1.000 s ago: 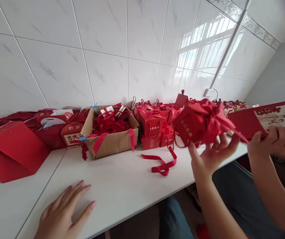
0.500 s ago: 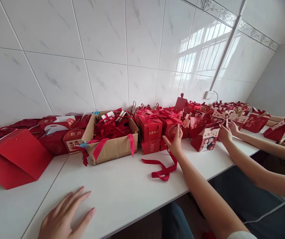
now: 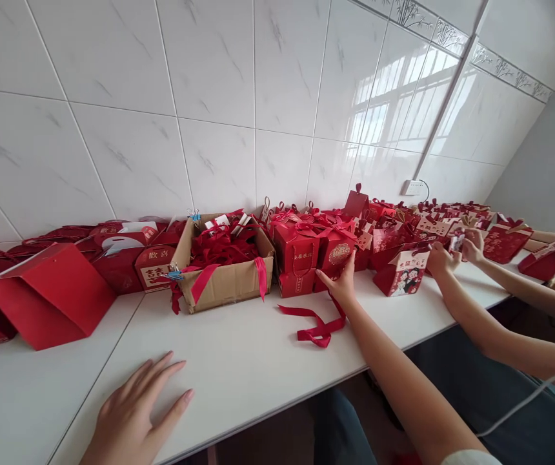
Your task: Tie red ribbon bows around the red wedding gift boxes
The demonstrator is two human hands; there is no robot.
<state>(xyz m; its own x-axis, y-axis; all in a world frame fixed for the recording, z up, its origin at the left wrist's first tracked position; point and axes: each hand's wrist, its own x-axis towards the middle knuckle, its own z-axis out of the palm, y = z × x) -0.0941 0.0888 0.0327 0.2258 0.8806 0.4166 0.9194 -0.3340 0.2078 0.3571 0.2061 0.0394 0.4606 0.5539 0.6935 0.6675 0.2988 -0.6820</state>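
Observation:
My left hand (image 3: 137, 410) rests over the white table (image 3: 200, 381) at the lower left, fingers spread, holding nothing. With thumb and fingers apart, my right hand (image 3: 341, 282) is against the front of a red box with a round gold pattern (image 3: 334, 255). Another red box (image 3: 297, 258) stands directly to its left. A loose red ribbon (image 3: 319, 328) lies curled on the table below my right hand. Left of the boxes is an open cardboard box (image 3: 232, 285) full of red ribbons (image 3: 229, 248), two strands hanging over its front edge.
A large red box (image 3: 57, 300) lies tilted at the left, before more red boxes. At the right, another person's hands (image 3: 444, 258) hold a small item behind a red box with a printed couple (image 3: 406, 274). Many red boxes line the tiled wall.
My right hand has lowered slightly on the red box front. The view has shifted a little. The other person's hands have moved, and a small item now shows between them.

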